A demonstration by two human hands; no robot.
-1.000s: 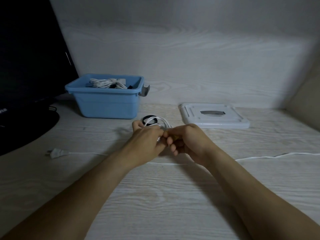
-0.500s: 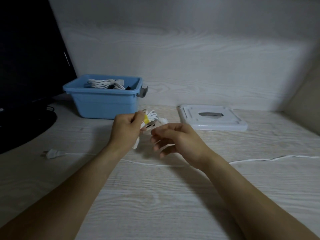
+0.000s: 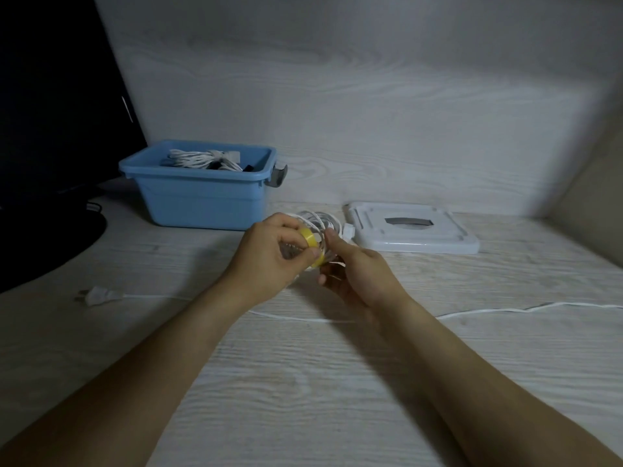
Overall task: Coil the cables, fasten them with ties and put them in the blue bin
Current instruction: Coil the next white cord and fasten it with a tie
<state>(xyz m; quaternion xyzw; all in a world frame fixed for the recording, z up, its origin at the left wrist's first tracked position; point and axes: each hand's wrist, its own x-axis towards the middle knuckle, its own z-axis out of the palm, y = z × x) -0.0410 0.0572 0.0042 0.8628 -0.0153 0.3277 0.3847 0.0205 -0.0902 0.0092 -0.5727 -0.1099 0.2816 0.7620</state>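
White coil [image 3: 318,221] w/ yellow tie [image 3: 312,242] is pinched by left hand [image 3: 269,256] fingers, gripped by right hand [image 3: 359,276] above bench [image 3: 303,382], near bin [image 3: 202,200].

wall [image 3: 371,96]: pale woodgrain | desk [image 3: 303,382]: same woodgrain | monitor [image 3: 50,112]: dark, left | light: dim

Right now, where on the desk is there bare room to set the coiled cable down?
Bare wood shows between the forearms near the front edge, and right of the white lid beyond the loose cable. It is crowded around both hands, between the blue bin and the lid, and by the plug.
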